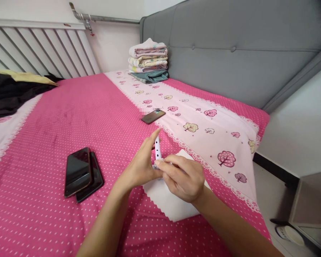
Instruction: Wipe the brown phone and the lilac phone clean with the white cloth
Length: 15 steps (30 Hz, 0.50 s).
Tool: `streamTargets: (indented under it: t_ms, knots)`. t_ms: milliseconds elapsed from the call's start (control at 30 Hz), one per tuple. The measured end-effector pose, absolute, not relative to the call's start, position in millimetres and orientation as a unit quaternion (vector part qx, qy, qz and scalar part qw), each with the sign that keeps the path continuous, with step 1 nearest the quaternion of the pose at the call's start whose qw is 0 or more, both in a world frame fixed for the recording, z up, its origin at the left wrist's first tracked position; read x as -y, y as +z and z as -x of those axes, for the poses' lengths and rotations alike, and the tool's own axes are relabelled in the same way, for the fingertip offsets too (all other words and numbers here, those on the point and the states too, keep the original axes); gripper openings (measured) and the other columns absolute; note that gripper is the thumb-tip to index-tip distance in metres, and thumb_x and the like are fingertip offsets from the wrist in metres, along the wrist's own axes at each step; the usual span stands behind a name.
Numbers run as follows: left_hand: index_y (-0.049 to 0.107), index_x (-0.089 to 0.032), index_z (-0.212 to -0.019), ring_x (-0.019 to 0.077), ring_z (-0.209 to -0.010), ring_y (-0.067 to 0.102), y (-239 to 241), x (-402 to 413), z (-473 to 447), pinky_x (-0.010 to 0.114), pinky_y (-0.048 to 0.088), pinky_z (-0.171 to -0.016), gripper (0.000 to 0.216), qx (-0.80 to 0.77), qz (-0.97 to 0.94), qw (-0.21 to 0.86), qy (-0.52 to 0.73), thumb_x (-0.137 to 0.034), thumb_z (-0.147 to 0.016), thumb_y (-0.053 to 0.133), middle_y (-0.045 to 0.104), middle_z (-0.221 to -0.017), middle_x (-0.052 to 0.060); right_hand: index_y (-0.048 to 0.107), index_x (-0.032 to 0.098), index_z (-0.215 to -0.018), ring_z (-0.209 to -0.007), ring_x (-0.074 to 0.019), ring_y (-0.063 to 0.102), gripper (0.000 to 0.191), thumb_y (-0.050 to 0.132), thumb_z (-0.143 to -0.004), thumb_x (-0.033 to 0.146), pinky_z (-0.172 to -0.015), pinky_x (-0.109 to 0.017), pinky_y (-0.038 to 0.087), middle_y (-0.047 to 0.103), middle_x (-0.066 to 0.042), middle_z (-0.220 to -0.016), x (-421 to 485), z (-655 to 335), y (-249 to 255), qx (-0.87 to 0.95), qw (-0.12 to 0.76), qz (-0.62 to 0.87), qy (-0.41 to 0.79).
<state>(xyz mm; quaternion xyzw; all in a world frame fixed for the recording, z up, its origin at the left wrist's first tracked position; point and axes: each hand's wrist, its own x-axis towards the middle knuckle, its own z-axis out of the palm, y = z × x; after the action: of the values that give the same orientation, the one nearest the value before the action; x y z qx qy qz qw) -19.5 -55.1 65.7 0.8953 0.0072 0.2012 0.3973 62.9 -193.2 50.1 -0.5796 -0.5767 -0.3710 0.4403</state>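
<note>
My left hand (143, 164) grips a narrow white object with dark spots (157, 148), its thumb low and its fingers reaching up the far side. Only a thin strip of this object shows, so I cannot tell its kind. Against its lower end, my right hand (183, 176) is closed in a pinch. Something small and pale pokes out by the right fingertips, too covered to name. Beneath both hands lies a white cloth with a zigzag edge (167, 205), flat on the pink bedspread (53, 228).
Two dark phones overlap at the left, the upper phone (79, 171) partly covering the lower phone (97, 176). Another phone (153, 116) rests beyond my hands. Folded fabrics (148, 59) are stacked against the grey headboard (216, 46). Dark clothing (10, 92) lies far left.
</note>
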Motion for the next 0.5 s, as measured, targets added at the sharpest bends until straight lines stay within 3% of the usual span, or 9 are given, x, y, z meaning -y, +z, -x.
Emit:
streamTargets:
  t_ms: [167, 500]
  knots:
    - [0.014, -0.024, -0.146, 0.0315, -0.123, 0.045, 64, 53, 20, 0.048, 0.039, -0.102, 0.100, -0.014, -0.896, 0.391, 0.208, -0.022, -0.065, 0.072, 0.041, -0.137, 0.014, 0.068, 0.016, -0.091, -0.064, -0.0088, 0.062, 0.018, 0.059, -0.079, 0.007, -0.054, -0.019, 0.049, 0.068, -0.003, -0.079, 192, -62, 48, 0.581, 0.448, 0.572, -0.367]
    - [0.010, -0.026, -0.147, 0.0325, -0.126, 0.041, 61, 49, 19, 0.047, 0.037, -0.105, 0.103, -0.005, -0.892, 0.404, 0.200, -0.020, -0.064, 0.071, 0.031, -0.146, 0.013, 0.068, 0.019, -0.093, -0.067, -0.0084, 0.061, 0.022, 0.058, -0.077, 0.007, -0.056, -0.019, 0.049, 0.067, -0.001, -0.082, 190, -63, 37, 0.595, 0.453, 0.568, -0.345]
